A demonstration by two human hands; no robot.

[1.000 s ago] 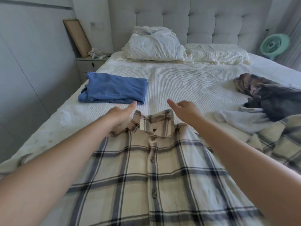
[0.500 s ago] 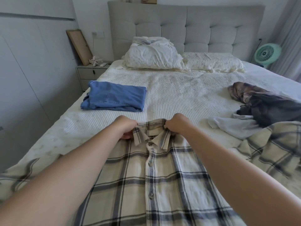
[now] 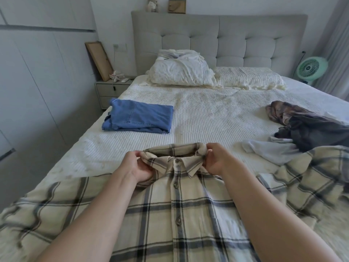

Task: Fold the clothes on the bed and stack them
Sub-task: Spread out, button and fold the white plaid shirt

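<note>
Cream flannel shirt with grey-and-navy plaid and a buttoned front point(image 3: 177, 210), lying face up on the near end of the bed, collar pointing toward the headboard, sleeves spread to either side. My left hand point(image 3: 137, 165) pinches the left end of the collar, fingers curled round the cloth; my right hand point(image 3: 215, 159) grips the right end the same way, so that the collar stands raised off the white ribbed bedspread point(image 3: 207, 114) while the body of the shirt rests flat. Folded blue denim garment point(image 3: 138, 116), well apart to the far left, the only piece already folded. Heap of unfolded clothes at far right: dark grey-and-brown crumpled garment point(image 3: 306, 125) and pale grey-white cloth point(image 3: 270, 150), the latter touching the plaid sleeve. Beyond these, two cream pillows point(image 3: 181, 69) against the grey tufted headboard point(image 3: 217, 38).

Risks, as I judge them: a grip on the collar alone gives little control of the hem, so a lift or tug may drag the body into creases; the right sleeve, lying against the loose heap, may catch the pale cloth and pull it along; uneven tension between my hands would skew the placket and spoil a square fold
</note>
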